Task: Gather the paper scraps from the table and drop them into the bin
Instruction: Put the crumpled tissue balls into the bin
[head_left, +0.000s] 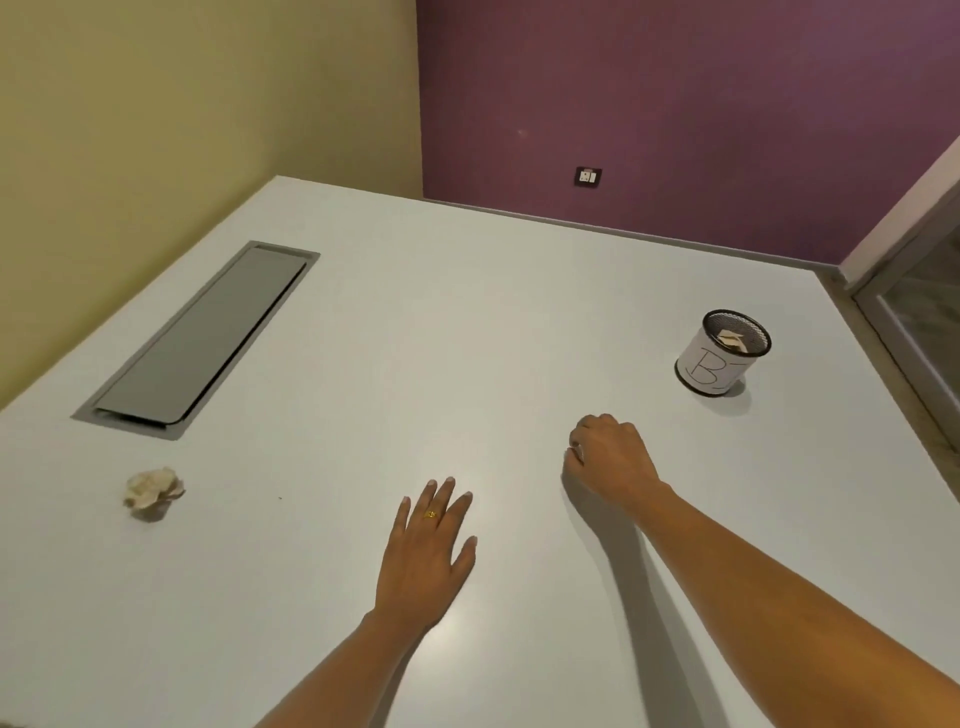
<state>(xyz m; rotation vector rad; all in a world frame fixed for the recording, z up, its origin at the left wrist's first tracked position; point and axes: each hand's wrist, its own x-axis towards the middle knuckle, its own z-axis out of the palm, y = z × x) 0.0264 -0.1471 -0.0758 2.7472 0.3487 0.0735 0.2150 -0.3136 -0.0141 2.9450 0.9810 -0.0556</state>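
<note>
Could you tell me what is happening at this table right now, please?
A person is clearing paper scraps off the white table. The right hand is curled shut; what it holds is hidden. The left hand lies flat and open. One crumpled paper ball remains at far left. The small black mesh bin with a white label at right already contains scraps.

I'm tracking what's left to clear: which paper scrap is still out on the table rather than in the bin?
The crumpled paper ball at the table's left, beside the grey hatch; the other scraps sit inside the bin.
</note>
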